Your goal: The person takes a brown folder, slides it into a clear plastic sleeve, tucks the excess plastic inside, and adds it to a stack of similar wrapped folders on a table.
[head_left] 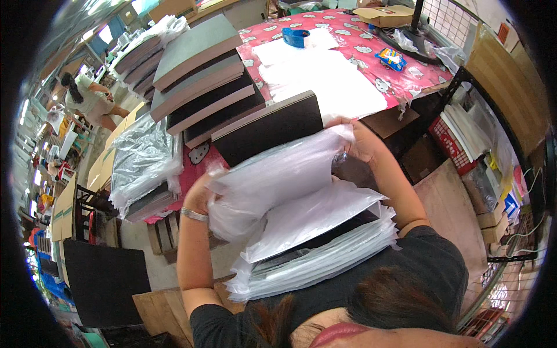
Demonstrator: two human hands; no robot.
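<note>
A translucent white plastic bag (pixel 278 168) stretches between my two hands in front of me. My left hand (pixel 200 196), with a silver band at the wrist, holds its left edge; the plastic partly covers those fingers. At the upper right corner my right hand (pixel 357 141) grips it. Just beyond the bag stands a thick block with a black cover (pixel 272 124), close to my right fingertips. Against my body lies a layered pile of plastic bags (pixel 319 255), with something black showing between the layers.
Several thick dark-covered blocks (pixel 200 55) are stacked at the left of the pink patterned table (pixel 377 37). Plastic-wrapped blocks (pixel 148 156) sit beside them. White sheets (pixel 316 81) and a blue tape dispenser (pixel 296 37) lie farther back. A red basket (pixel 449 145) stands right; another person (pixel 87 95) is far left.
</note>
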